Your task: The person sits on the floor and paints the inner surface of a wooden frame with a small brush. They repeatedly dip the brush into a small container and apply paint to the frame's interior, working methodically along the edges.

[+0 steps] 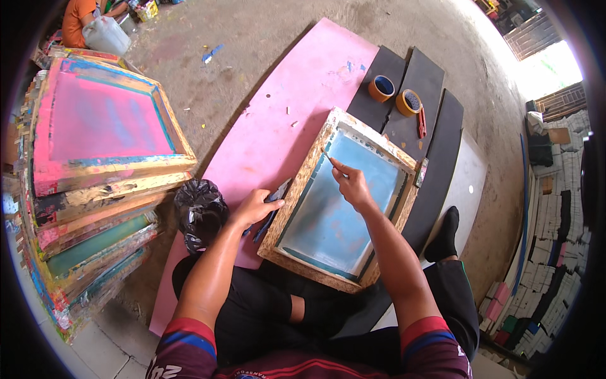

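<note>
A wooden screen-printing frame (304,182) with blue mesh (341,196) lies tilted before me, near my lap. My right hand (353,187) reaches over the mesh, fingers pinched on a thin dark stick-like tool (327,156). Its tip points at the strip of blue-green tape along the frame's upper left inner side; its exact kind is too small to make out. On the left outer side, my left hand (254,208) grips the frame, thumb against the wood and other fingers partly hidden. A dark blue crumpled piece (270,221) shows beside that hand.
Pink board (278,114) and black boards (435,95) lie underneath. Two tape rolls (381,88) (409,102) and a red cutter (421,124) sit beyond the frame. Stacked screens (110,120) and a black plastic bag (201,211) are left. Another person (74,25) sits far left.
</note>
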The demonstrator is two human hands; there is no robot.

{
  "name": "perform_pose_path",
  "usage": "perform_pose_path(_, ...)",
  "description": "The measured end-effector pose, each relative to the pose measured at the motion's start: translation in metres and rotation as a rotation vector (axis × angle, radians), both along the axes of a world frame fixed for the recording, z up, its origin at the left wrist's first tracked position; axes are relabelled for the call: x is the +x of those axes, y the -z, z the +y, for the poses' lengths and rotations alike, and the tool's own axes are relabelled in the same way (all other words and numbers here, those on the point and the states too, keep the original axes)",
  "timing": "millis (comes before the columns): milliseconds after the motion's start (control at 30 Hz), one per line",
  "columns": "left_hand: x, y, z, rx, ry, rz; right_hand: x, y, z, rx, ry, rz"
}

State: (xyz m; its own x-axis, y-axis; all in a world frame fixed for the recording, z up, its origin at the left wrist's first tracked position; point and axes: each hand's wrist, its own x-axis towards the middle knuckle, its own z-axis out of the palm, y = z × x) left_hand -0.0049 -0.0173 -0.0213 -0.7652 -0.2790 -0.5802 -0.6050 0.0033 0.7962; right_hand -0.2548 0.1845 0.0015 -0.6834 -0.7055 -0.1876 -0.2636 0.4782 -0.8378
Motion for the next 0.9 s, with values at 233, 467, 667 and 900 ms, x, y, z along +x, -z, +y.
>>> perform_pose_path(233,0.000,0.004,0.000,-0.007,-0.033,0.064,-0.003,-0.021,0.006,0.108,0.041,-0.183)
perform_pose_path(467,0.008,0.018,0.001,0.002,-0.069,0.093,-0.008,-0.032,0.002,0.301,-0.134,0.363)
perform_pose_path(667,-0.002,-0.005,-0.001,-0.004,0.019,-0.009,-0.041,-0.022,0.003,0.283,-0.058,-0.313)
perform_pose_path(900,0.003,0.007,-0.003,0.015,-0.007,0.013,-0.018,-0.060,-0.009,0.271,0.078,-0.637)
